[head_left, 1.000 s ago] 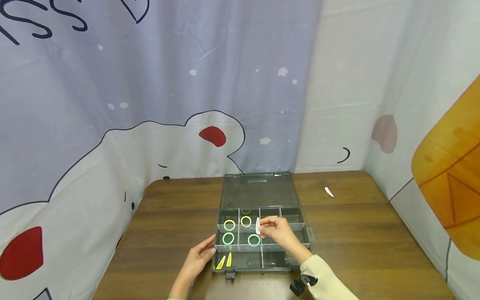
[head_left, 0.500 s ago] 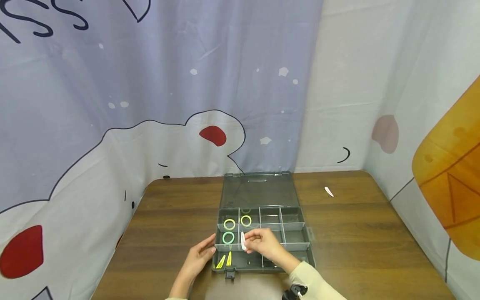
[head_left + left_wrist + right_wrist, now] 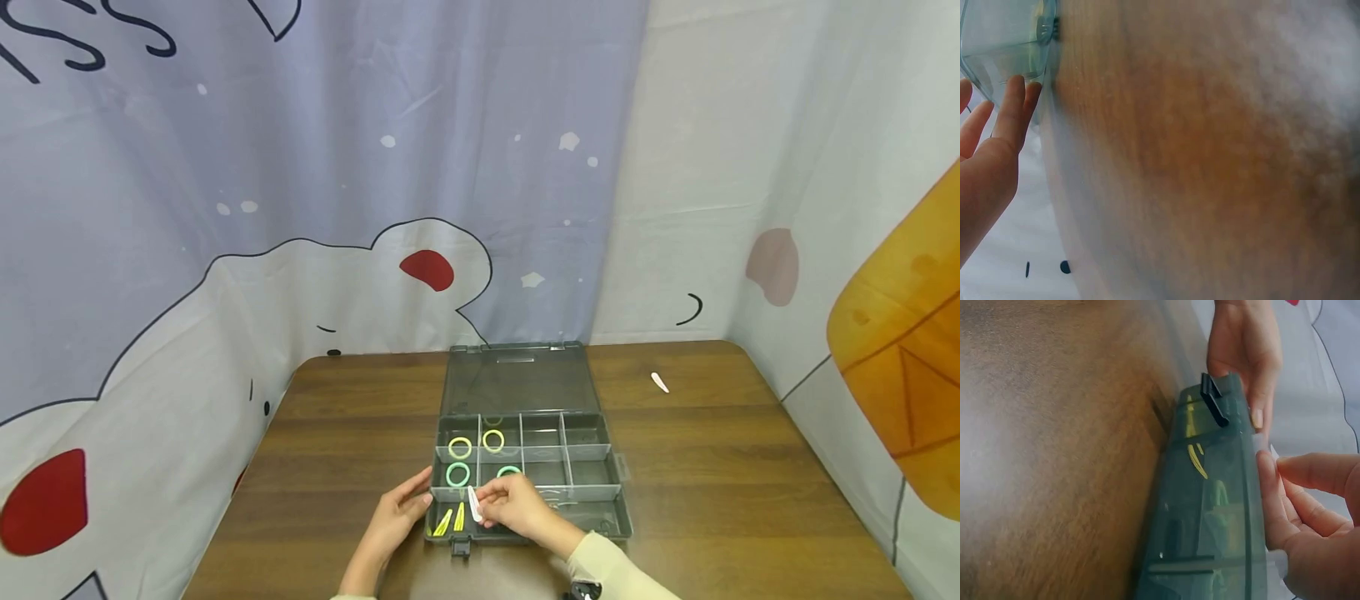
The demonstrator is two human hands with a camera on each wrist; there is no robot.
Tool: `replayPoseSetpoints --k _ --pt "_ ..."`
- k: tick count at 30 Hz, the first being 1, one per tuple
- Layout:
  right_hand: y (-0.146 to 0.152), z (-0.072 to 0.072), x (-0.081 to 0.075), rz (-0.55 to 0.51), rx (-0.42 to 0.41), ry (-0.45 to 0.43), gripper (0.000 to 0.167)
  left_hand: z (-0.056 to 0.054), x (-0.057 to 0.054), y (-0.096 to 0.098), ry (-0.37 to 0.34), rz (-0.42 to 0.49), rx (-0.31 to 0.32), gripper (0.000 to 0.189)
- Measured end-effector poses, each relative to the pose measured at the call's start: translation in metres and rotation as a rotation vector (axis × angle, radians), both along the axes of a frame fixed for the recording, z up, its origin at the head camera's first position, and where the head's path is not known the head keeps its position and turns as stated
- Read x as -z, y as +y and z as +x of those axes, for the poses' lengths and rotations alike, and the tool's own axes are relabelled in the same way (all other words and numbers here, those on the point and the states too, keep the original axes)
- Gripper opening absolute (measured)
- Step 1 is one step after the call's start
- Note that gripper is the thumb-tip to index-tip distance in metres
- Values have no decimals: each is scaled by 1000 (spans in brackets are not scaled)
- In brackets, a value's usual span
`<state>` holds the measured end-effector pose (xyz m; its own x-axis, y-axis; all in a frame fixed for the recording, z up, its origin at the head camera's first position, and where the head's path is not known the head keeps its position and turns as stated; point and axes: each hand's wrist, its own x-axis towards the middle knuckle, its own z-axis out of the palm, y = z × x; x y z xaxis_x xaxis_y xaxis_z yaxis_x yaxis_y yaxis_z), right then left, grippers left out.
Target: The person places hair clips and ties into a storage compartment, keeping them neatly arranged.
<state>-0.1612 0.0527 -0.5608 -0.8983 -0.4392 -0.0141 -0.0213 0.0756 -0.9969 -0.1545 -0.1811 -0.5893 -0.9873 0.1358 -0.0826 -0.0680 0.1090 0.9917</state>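
My right hand [image 3: 512, 505] pinches a white hair clip [image 3: 474, 505] between thumb and fingers, over the front left compartment of a dark see-through organizer box [image 3: 577, 492]. Just left of that clip, two yellow hair clips [image 3: 451, 520] lie in the same compartment. My left hand [image 3: 394, 523] rests against the box's left side with its fingers extended, and the left wrist view shows its fingertips at the wall. Green rings [image 3: 457, 475] and yellow rings [image 3: 460, 447] lie in compartments behind. In the right wrist view, my right fingers [image 3: 1319, 472] reach over the box's rim.
The box's lid [image 3: 517, 379] lies opened back toward the curtain [image 3: 360, 292]. Another white hair clip [image 3: 659, 382] lies on the wooden table [image 3: 712, 467] at the back right. A dark latch [image 3: 461, 547] sticks out at the box's front edge.
My right hand has carried the white hair clip left and toward me, from the middle compartments to the front left one. The left hand has stayed at the box's side.
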Motion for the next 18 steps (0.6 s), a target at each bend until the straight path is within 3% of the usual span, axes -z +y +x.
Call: replayPoseSetpoints --k 18 --pt "-8 5 -1 177 11 54 16 2 -4 1 -10 -10 -7 48"
